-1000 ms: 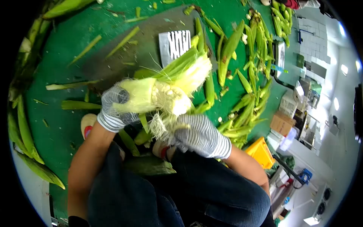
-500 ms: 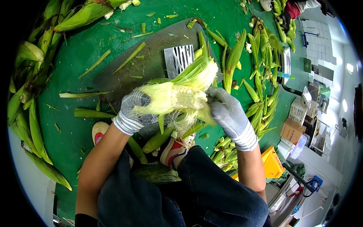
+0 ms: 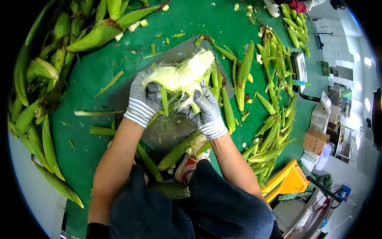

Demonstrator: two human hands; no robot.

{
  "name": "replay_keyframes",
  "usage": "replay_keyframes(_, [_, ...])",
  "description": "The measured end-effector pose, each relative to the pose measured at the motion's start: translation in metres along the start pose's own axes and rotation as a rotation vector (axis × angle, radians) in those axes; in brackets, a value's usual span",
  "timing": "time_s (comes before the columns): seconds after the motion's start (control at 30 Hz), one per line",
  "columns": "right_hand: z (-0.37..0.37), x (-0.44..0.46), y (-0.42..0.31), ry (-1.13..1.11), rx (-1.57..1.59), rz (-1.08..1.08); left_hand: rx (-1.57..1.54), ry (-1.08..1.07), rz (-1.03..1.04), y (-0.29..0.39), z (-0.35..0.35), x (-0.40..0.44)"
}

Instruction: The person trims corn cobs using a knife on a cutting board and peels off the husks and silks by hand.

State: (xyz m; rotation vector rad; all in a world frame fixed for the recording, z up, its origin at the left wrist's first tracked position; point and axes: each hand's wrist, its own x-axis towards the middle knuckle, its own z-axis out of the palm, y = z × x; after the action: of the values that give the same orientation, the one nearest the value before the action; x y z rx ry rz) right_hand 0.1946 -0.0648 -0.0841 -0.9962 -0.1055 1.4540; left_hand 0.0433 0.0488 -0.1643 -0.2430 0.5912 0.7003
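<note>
A partly husked ear of corn (image 3: 190,72), pale with loose silk hanging off it, is held up in front of me. In a grey-and-white striped glove, my left hand (image 3: 146,99) wraps round its left end. My right hand (image 3: 206,113), gloved the same way, is closed on pale husk at the lower right of the ear; its fingertips are partly hidden. Beneath the hands lies a grey sheet (image 3: 169,133) with bits of husk on it. An unhusked ear (image 3: 175,153) rests by my shoe.
Many green ears (image 3: 43,79) are heaped at left. More corn and husks (image 3: 274,127) lie along the right. A yellow pallet jack (image 3: 292,180) stands at lower right, near a cardboard box (image 3: 315,140). Part of another person (image 3: 300,4) shows at top right.
My right hand has moved left and down from the ear's far end to the husk below it. The ear has shifted slightly up and left. My head view has shifted too.
</note>
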Motion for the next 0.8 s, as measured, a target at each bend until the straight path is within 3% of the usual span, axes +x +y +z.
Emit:
replay_keyframes(0.1, [-0.004,0.011,-0.017,0.052,-0.012,0.037,0.074,0.203,0.020,-0.006,0.025,0.006])
replay_keyframes(0.17, [-0.025,0.020,-0.013,0.146,-0.090,0.094,0.232,0.056,0.050,-0.014,0.024,0.001])
replay_keyframes(0.23, [-0.053,0.026,0.001,0.236,-0.153,0.173,0.335,0.036,-0.024,-0.012,-0.004,0.010])
replay_keyframes(0.27, [-0.059,0.026,0.009,0.257,-0.171,0.163,0.387,0.008,0.005,-0.018,-0.048,0.028])
replay_keyframes(0.3, [-0.055,0.024,0.015,0.318,-0.173,0.129,0.438,-0.004,0.030,-0.020,-0.050,0.023])
replay_keyframes(0.33, [-0.061,0.022,0.018,0.315,-0.158,0.162,0.131,0.069,-0.004,-0.027,-0.059,0.009])
replay_keyframes(0.43, [-0.087,0.025,0.024,0.264,-0.053,0.215,0.187,0.240,0.027,-0.040,-0.035,-0.011])
replay_keyframes(0.6, [-0.094,0.030,0.028,0.214,-0.009,0.193,0.180,0.064,0.046,-0.046,-0.029,-0.017])
replay_keyframes(0.8, [-0.102,0.022,0.031,0.152,0.102,0.179,0.130,-0.005,-0.002,-0.050,-0.046,-0.027])
